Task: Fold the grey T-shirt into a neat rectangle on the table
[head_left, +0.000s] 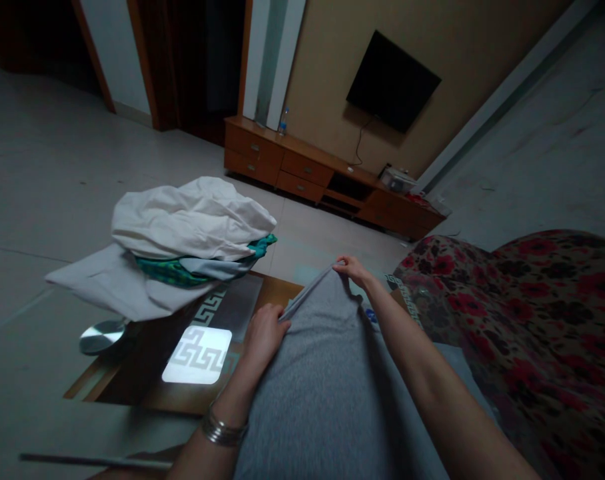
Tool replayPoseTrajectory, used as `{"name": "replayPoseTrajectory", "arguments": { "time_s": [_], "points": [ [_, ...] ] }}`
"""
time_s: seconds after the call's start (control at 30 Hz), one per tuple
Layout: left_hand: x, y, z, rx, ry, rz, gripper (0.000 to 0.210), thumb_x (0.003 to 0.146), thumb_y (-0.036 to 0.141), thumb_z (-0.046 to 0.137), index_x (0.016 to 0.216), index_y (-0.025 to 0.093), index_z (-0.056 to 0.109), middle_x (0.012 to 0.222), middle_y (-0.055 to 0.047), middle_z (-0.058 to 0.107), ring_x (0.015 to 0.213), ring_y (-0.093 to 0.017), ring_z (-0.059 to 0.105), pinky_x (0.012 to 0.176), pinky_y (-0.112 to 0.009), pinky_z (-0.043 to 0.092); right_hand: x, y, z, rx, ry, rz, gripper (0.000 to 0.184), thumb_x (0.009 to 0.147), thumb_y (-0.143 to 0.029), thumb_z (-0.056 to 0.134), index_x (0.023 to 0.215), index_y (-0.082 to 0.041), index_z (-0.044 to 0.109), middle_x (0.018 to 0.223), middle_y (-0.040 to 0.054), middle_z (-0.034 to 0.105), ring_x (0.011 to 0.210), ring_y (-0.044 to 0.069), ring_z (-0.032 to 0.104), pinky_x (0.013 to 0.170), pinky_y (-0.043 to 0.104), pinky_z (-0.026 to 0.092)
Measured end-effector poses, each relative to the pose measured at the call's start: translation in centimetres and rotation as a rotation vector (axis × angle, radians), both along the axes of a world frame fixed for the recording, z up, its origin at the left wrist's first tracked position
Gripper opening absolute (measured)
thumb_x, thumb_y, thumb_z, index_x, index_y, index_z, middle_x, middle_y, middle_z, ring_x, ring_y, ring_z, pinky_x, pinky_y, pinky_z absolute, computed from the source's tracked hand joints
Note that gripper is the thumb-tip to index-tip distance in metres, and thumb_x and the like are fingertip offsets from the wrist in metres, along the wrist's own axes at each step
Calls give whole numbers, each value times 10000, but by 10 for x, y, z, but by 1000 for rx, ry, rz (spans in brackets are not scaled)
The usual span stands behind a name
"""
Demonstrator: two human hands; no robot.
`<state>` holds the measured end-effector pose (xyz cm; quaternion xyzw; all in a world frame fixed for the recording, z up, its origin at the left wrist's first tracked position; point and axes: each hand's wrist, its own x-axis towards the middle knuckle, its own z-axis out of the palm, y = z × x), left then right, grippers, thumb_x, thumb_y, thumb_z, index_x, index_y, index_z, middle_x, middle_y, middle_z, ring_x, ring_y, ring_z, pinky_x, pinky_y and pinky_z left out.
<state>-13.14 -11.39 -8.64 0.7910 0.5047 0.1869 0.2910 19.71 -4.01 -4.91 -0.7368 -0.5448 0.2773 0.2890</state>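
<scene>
A grey cloth garment is stretched between my two hands and hangs down toward the bottom of the view. My left hand, with silver bangles on the wrist, is closed on its left edge. Farther out, my right hand pinches the far corner of the same cloth between thumb and fingers. Left of my hands lies a heap of white cloth, with a green cloth showing between its layers. What kind of garment the grey one is, I cannot tell.
Under the cloth heap stands a glass-topped table with a Greek-key pattern and a bright reflection. A sofa under a red floral cover is on the right. Along the far wall runs a wooden cabinet, with a television above it.
</scene>
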Motion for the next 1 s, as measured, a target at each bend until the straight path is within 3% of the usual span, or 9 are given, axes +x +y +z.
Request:
{"name": "replayPoseTrajectory", "arguments": {
  "time_s": [0.13, 0.33, 0.47, 0.57, 0.73, 0.83, 1.0],
  "points": [
    [0, -1, -1, 28, 30, -9, 73, 803, 244, 631, 837, 180, 636, 907, -54, 644, 902, -210, 576, 739, -288, 378, 0, -6, 10, 93, 153, 40, 548, 605, -350, 711, 1111, -166, 613, 834, -3, 556, 740, 122, 490, 648, 227, 384],
    [11, 4, 8, -64, 7, 43, 326, 897, 449, 515, 962, 183, 693, 1014, -92, 675, 950, -219, 600, 745, -282, 377, -2, -4, 22, 45, 198, 142, 446, 601, -357, 738, 995, -149, 710, 841, 22, 622, 760, 135, 501, 698, 258, 376],
    [17, 7, 10, -45, 21, 40, 366, 938, 417, 431, 884, 188, 712, 950, -88, 691, 891, -201, 610, 712, -273, 365, 4, -3, 23, 13, 214, 175, 539, 600, -349, 748, 1102, -157, 700, 795, 6, 616, 742, 134, 504, 692, 259, 384],
    [16, 2, 8, 11, 51, 47, 323, 919, 378, 465, 833, 180, 706, 929, -82, 681, 906, -206, 595, 752, -285, 368, 7, -2, 16, -19, 203, 164, 562, 586, -314, 758, 1124, -169, 686, 777, -4, 602, 719, 128, 514, 675, 251, 401],
    [16, -6, 4, 68, 81, 47, 245, 893, 327, 504, 827, 177, 687, 965, -79, 655, 976, -220, 558, 830, -311, 364, 8, -2, -12, -67, 163, 85, 330, 570, -287, 757, 859, -151, 675, 717, 6, 603, 655, 122, 529, 635, 248, 425],
    [17, -7, 4, 66, 82, 50, 248, 908, 286, 467, 854, 172, 681, 973, -81, 647, 984, -220, 554, 835, -317, 362, 9, -1, -26, -56, 143, 66, 289, 567, -311, 746, 783, -160, 629, 691, -5, 591, 644, 117, 522, 631, 243, 423],
    [18, -8, 8, 54, 75, 55, 269, 925, 267, 429, 888, 168, 676, 1000, -89, 635, 998, -222, 546, 832, -328, 354, 9, 2, -33, -37, 108, 88, 295, 577, -388, 735, 700, -173, 575, 665, -18, 568, 639, 112, 494, 626, 233, 408]
  ]
}}
